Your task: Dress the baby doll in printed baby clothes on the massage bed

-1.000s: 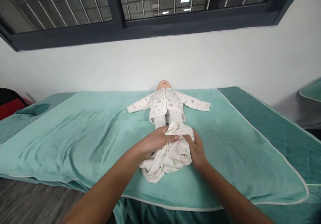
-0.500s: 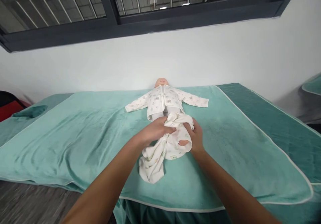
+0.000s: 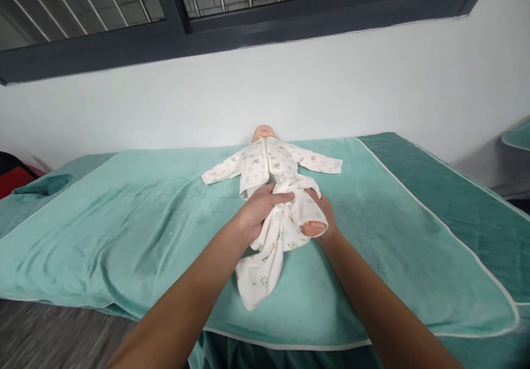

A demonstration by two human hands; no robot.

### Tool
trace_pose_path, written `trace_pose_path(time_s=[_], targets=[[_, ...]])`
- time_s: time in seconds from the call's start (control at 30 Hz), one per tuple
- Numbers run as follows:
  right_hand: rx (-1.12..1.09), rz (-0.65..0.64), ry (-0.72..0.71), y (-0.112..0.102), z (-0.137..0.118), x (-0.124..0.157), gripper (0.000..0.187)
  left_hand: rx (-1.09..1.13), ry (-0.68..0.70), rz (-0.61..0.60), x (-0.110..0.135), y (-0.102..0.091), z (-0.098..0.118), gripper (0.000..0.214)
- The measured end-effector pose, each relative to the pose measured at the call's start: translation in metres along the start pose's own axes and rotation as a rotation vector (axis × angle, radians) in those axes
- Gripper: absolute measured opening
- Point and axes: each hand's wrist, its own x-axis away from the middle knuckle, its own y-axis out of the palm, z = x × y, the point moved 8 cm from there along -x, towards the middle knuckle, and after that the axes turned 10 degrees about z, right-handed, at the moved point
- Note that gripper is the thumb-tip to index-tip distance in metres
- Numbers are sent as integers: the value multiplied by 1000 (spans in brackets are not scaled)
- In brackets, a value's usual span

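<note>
A baby doll lies on its back, head toward the wall, in a white patterned jacket with both sleeves spread out. White printed baby pants are bunched over its lower body. Gripping the pants from the left is my left hand, its thumb lying across the cloth. My right hand is closed on their right side, with its fingers partly hidden by fabric. At the right leg opening the doll's foot pokes out. The left pant leg hangs loose toward me.
Beneath the doll is a light green blanket with pale piping, over a darker green cover. A white wall and dark window frame stand behind. A red and black object sits at far left.
The pants have moved up closer to the jacket. More of the doll's foot shows at the right leg opening, and the left pant leg hangs longer and straighter.
</note>
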Motion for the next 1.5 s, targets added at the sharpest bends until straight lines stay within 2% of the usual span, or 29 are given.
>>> trace_pose_path(time_s=[0.13,0.3,0.37,0.43,0.53,0.6,0.67,0.77,0.83,0.93,1.03,1.17,1.3,1.37,1.5], targets=[[-67,80,36,5,-9,6,45,-151,255,102,-10,-18,18,38],[-16,50,7,8,-13,5,38,-339,380,185,-5,-32,27,32],[57,-41,-4,8,-17,5,34,-310,360,168,-1,-41,27,35],[119,-189,-35,15,-29,8,34,-219,307,119,1,-50,23,41],[217,-411,-126,34,-64,17,40,-80,273,71,4,-55,19,50],[338,-508,-166,52,-84,22,42,-15,295,58,5,-53,21,51],[408,-596,-158,70,-97,26,40,26,314,38,7,-49,23,49],[403,-705,-89,88,-97,31,31,2,315,14,9,-52,26,46],[338,-688,0,88,-90,28,28,-69,299,-19,10,-61,25,43],[158,-590,142,80,-80,22,24,-184,271,-118,12,-71,19,42],[48,-600,196,82,-80,23,16,-217,279,-134,12,-76,16,43],[95,-715,162,94,-86,31,21,-51,325,-22,7,-79,21,40],[254,-826,120,104,-83,38,27,72,302,-6,0,-79,22,40],[303,-811,122,105,-79,38,29,85,294,-8,-2,-80,21,41],[284,-683,183,104,-75,33,29,22,307,37,-1,-83,17,44]])
